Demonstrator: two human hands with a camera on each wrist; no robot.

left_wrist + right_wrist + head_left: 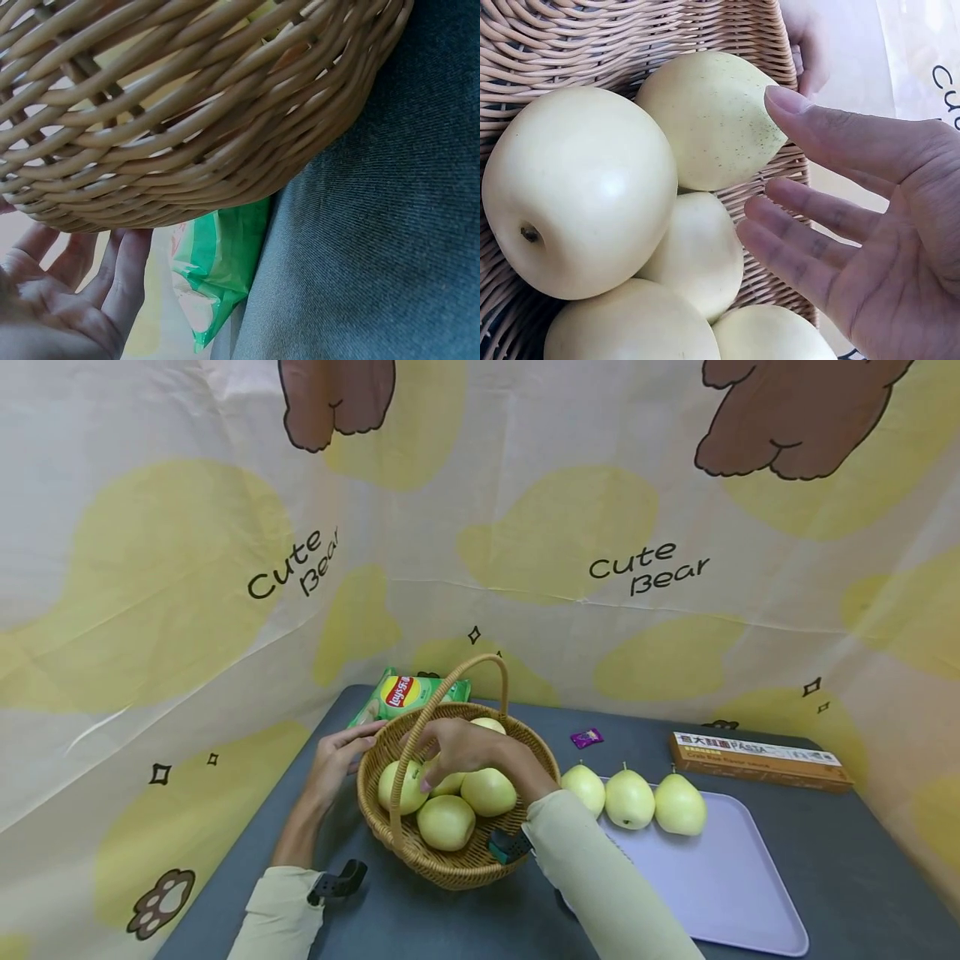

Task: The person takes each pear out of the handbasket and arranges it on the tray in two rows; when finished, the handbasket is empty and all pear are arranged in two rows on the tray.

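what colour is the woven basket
The basket is golden tan, seen best in the head view.

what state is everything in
Brown wicker basket, upright
Round yellow-green pears inside, clustered
Lilac rectangular tray, lying flat
Three yellow-green pears on it, upright
Green plastic chip bag, lying, partly hidden
Long brown box, lying flat
Small purple packet, lying flat
Left hand, touching basket
Right hand, inside basket

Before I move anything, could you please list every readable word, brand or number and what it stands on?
"Lay's": bag; its smaller print is too blurred.
"Cute Bear", twice: cloth; cut off in the right wrist view.
"PASTA": box; I can't read its other print reliably.
Purple packet: too small to read.
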